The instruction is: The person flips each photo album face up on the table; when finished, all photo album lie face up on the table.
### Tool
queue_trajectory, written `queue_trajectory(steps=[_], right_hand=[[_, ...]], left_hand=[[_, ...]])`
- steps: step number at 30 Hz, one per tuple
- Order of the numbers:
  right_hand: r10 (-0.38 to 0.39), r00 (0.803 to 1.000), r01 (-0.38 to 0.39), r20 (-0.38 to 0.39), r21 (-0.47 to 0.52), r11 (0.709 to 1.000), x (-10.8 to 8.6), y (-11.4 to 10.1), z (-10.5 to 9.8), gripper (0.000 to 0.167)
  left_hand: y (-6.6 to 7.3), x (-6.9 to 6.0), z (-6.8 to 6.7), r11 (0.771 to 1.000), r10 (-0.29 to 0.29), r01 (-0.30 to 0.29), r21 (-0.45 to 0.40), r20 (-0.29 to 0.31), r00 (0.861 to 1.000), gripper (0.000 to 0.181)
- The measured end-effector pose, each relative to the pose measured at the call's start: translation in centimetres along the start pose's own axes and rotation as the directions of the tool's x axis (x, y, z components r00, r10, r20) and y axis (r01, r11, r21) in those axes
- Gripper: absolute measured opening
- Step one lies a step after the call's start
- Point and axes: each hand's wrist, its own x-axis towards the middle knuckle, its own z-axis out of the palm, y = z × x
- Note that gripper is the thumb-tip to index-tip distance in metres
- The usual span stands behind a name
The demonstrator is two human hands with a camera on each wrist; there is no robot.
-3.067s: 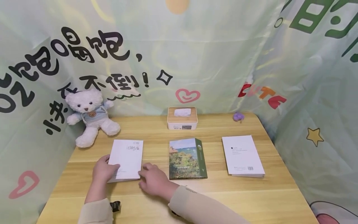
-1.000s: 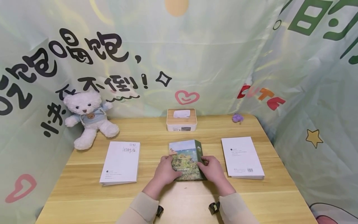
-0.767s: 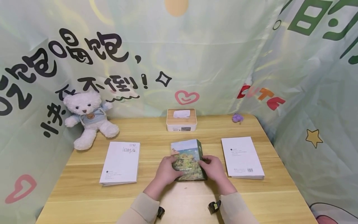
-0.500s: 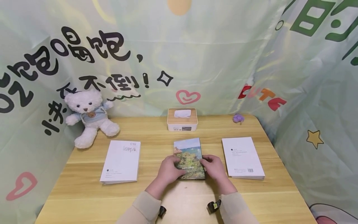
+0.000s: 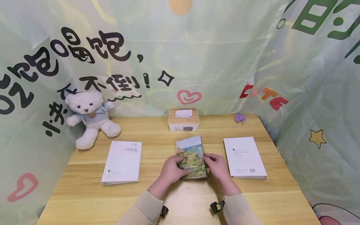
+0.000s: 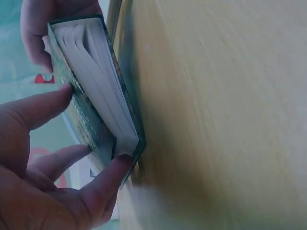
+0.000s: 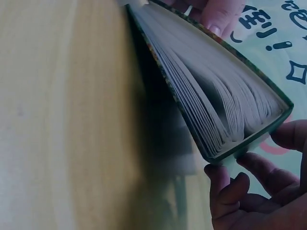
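Note:
A small photo album with a painted coast-and-garden cover stands slightly raised and tilted between both hands at the middle of the table. The left hand grips its left side, thumb on the front cover. On its right edge, the right hand holds the spine with thumb and fingers. In the left wrist view the album shows white page edges between green covers, near the left hand. Its pages fan slightly in the right wrist view, where fingers of the right hand touch the spine of the album.
A white album lies at the left and another white album at the right. Behind are a white teddy bear, a tissue box and a purple item. Printed cloth surrounds the wooden table.
Both hands have left the white album at the left and now hold the painted one. Over the last second it has shifted slightly right and turned, its green spine going out of the head view.

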Motion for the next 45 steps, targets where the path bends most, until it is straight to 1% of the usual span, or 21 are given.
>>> queue_trajectory(steps=[5, 7, 11, 14, 18, 21, 24, 27, 29, 32, 36, 37, 39, 42, 45], right_hand=[[-0.052, 0.998, 0.051, -0.024, -0.022, 0.998, 0.0, -0.6, -0.4, 0.031], [-0.088, 0.996, 0.086, -0.030, -0.049, 0.995, 0.0, -0.9, -0.5, 0.031], [-0.130, 0.991, 0.128, -0.025, -0.076, 0.989, -0.4, -1.5, -0.7, 0.032], [-0.142, 0.990, 0.139, -0.016, -0.099, 0.985, -0.7, -1.9, -0.7, 0.034], [-0.190, 0.982, 0.185, -0.016, -0.153, 0.971, -0.9, -2.2, -0.5, 0.036], [-0.230, 0.973, 0.222, -0.023, -0.190, 0.956, -1.0, -2.5, -0.5, 0.037], [-0.249, 0.968, 0.239, -0.026, -0.208, 0.949, -1.0, -2.7, -0.4, 0.037], [-0.252, 0.967, 0.242, -0.028, -0.205, 0.948, -1.1, -2.8, -0.3, 0.038], [-0.262, 0.965, 0.251, -0.031, -0.197, 0.948, -1.2, -2.8, -0.1, 0.037], [-0.279, 0.959, 0.268, -0.042, -0.175, 0.947, -1.4, -2.8, 0.1, 0.036], [-0.284, 0.957, 0.275, -0.061, -0.126, 0.953, -1.4, -2.7, 0.3, 0.034], [-0.280, 0.958, 0.272, -0.065, -0.108, 0.956, -1.4, -2.7, 0.3, 0.033], [-0.271, 0.960, 0.266, -0.072, -0.078, 0.961, -1.3, -2.7, 0.3, 0.033], [-0.260, 0.962, 0.257, -0.079, -0.048, 0.965, -1.3, -2.9, 0.3, 0.032], [-0.247, 0.966, 0.245, -0.076, -0.036, 0.969, -1.4, -3.2, 0.1, 0.030]], left_hand=[[0.2, 0.1, -0.2, 0.998, 0.048, -0.046, -0.032, 0.052, 0.997, 0.066], [0.2, 0.2, -0.3, 0.997, 0.072, -0.068, -0.043, 0.079, 0.994, 0.065], [-0.1, 0.4, -0.3, 0.995, 0.093, -0.086, -0.055, 0.129, 0.987, 0.066], [-0.4, 0.5, -0.4, 0.995, 0.098, -0.091, -0.050, 0.150, 0.984, 0.067], [-0.6, 0.5, -0.6, 0.995, 0.102, -0.098, -0.036, 0.158, 0.982, 0.066], [-0.5, 0.5, -0.7, 0.995, 0.095, -0.090, -0.039, 0.168, 0.981, 0.066], [-0.2, 0.5, -0.7, 0.996, 0.084, -0.079, -0.033, 0.175, 0.981, 0.069], [0.0, 0.5, -0.7, 0.997, 0.077, -0.073, -0.032, 0.158, 0.984, 0.070], [0.0, 0.6, -0.6, 0.997, 0.071, -0.065, -0.048, 0.127, 0.989, 0.067], [0.1, 0.6, -0.4, 0.992, 0.055, -0.046, -0.118, 0.070, 0.996, 0.062], [0.5, 0.5, -0.5, 0.970, 0.050, -0.045, -0.239, 0.015, 0.999, 0.059], [0.6, 0.4, -0.5, 0.965, 0.059, -0.056, -0.255, 0.004, 0.998, 0.058], [1.0, 0.4, -0.6, 0.962, 0.075, -0.077, -0.263, -0.016, 0.997, 0.056], [1.6, 0.3, -0.5, 0.964, 0.101, -0.110, -0.242, -0.051, 0.994, 0.053], [2.2, 0.2, -0.3, 0.963, 0.113, -0.128, -0.238, -0.078, 0.991, 0.056]])
